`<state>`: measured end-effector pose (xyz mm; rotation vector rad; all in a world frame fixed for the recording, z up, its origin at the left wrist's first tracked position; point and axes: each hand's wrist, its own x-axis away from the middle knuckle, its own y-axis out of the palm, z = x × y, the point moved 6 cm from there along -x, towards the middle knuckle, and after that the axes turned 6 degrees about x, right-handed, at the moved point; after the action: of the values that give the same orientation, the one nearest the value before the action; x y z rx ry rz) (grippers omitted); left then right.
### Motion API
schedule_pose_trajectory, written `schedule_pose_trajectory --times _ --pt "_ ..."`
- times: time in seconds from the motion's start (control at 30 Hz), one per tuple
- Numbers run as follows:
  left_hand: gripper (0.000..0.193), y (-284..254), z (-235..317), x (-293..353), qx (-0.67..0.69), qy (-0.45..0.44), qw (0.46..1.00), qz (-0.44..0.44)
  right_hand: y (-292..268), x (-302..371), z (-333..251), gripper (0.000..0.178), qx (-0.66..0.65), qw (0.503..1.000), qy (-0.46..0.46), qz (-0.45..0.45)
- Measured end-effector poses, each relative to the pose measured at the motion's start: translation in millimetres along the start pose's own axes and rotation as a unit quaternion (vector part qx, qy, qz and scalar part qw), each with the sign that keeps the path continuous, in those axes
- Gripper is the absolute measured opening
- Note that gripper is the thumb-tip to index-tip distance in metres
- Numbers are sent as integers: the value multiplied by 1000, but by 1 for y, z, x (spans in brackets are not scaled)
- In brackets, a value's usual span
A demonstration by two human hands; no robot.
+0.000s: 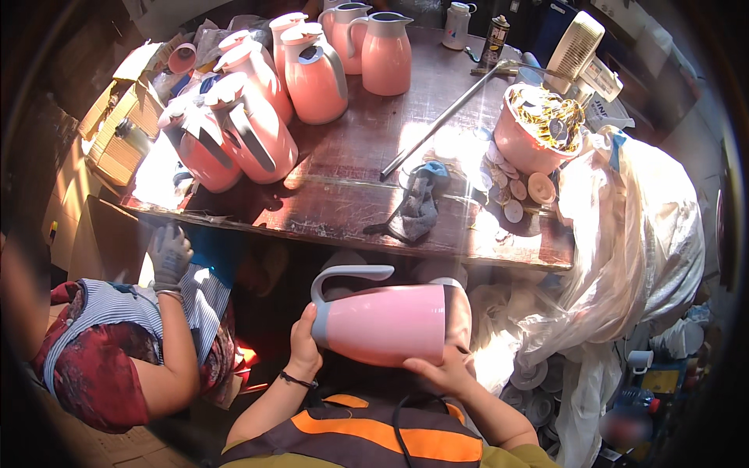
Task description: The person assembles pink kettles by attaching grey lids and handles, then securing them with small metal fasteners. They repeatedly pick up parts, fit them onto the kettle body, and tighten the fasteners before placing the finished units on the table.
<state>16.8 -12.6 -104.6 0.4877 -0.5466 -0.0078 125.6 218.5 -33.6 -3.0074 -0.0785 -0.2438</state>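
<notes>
A pink jug [386, 324] with a grey neck and a long grey handle lies sideways across my lap, its base end to the right. My left hand [306, 339] grips it at the grey neck, below the handle. Around the lower side of the base end, my right hand [445, 370] is closed, thumb on the pink wall. Beyond the jug, a dark grey cloth or glove [416, 207] lies by the table's near edge. Several more pink jugs, such as an upright one [386, 58], stand on the dark red table [343, 156].
A metal rod [441, 121] lies slantwise on the table. At right are a pink bucket [524, 140] of gold ties, scattered round discs [512, 210], a fan [577, 43] and large plastic bags [640, 234]. A co-worker's gloved hand [170, 253] is at the left, below a cardboard box [121, 125].
</notes>
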Motion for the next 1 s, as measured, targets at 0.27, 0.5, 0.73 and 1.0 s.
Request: schedule_pose_trajectory --times 0.27,0.5,0.73,1.0 --pt "46 2 11 -9 20 -1 1000 3 -1 -9 -12 22 55 996 -72 -18" --pt "44 51 110 9 -242 269 915 -177 -68 3 -48 55 212 942 -137 222" --pt "40 179 109 70 -536 359 570 -509 -17 -5 -81 45 310 932 12 -188" --pt "55 138 140 5 -281 365 845 -272 -116 3 -63 11 -270 928 -37 254"
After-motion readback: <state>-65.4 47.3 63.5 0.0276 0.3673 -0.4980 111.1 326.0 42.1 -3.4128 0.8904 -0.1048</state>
